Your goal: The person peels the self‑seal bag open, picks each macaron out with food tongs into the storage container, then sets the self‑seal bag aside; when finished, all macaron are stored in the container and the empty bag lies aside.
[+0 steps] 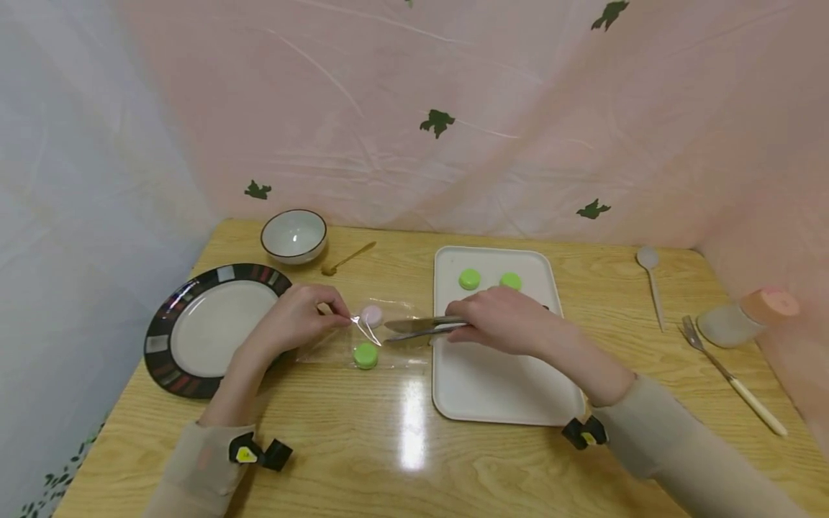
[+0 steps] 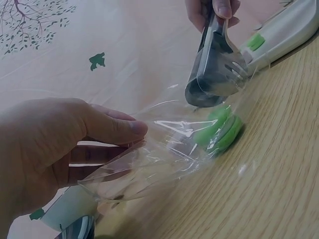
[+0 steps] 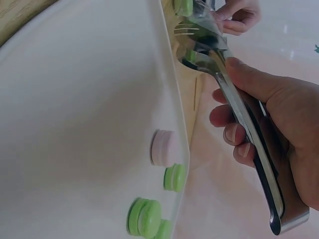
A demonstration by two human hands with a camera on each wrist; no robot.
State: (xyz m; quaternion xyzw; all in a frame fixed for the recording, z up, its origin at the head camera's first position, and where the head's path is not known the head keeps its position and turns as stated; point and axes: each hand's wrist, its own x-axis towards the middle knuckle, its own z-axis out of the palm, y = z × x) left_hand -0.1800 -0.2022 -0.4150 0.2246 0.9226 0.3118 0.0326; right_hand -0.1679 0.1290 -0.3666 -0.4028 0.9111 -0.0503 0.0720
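Note:
My left hand (image 1: 299,316) pinches the edge of a clear plastic bag (image 1: 398,352) between thumb and fingers. Inside the bag lie a green macaron (image 1: 365,355) and a pale pink macaron (image 1: 372,316). Metal serving tongs (image 3: 239,114) are gripped in my right hand (image 1: 501,320), their ends pointing left over the bag. The tong tips stand slightly apart, and I see nothing held between them. Beneath my right hand is a white tray (image 1: 499,392). Green macarons (image 1: 470,279) and a pink macaron (image 3: 163,148) sit on it, some hidden by the hand in the head view.
A dark-rimmed plate (image 1: 168,367) lies at the left, partly behind my left forearm. Behind it stand a bowl (image 1: 294,237) and a small golden spoon (image 1: 350,259). At the right are a light spoon (image 1: 650,277), a fork (image 1: 732,378) and a pink-lidded jar (image 1: 732,324).

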